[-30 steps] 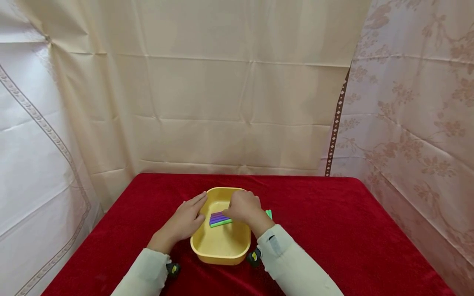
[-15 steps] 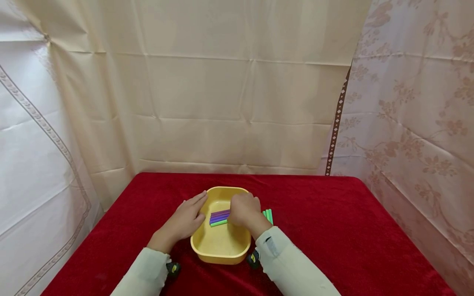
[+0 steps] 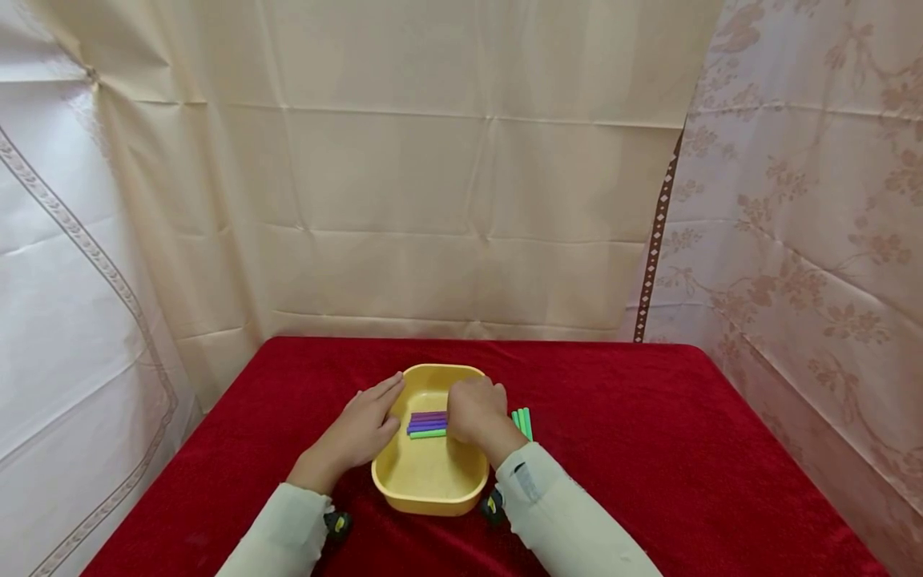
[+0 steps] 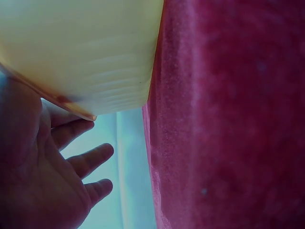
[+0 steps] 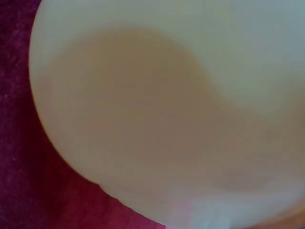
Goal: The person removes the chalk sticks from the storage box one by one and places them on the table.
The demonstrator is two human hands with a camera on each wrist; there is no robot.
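Left fingers (image 3: 387,391) rest straight against a smooth basin (image 3: 430,477); right fingers (image 3: 461,398) curl over slender rods (image 3: 427,425), grip hidden.

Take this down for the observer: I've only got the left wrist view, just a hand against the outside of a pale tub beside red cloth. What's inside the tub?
Observer: The head view shows purple sticks and one green stick lying side by side in the yellow tub.
Operator: Copy. Anything on the opposite side?
Observer: The right hand, covering the right ends of those sticks; its fingertips are hidden.
Operator: Any more sticks outside?
Observer: Yes, loose green sticks right of the tub, partly hidden behind the right wrist.
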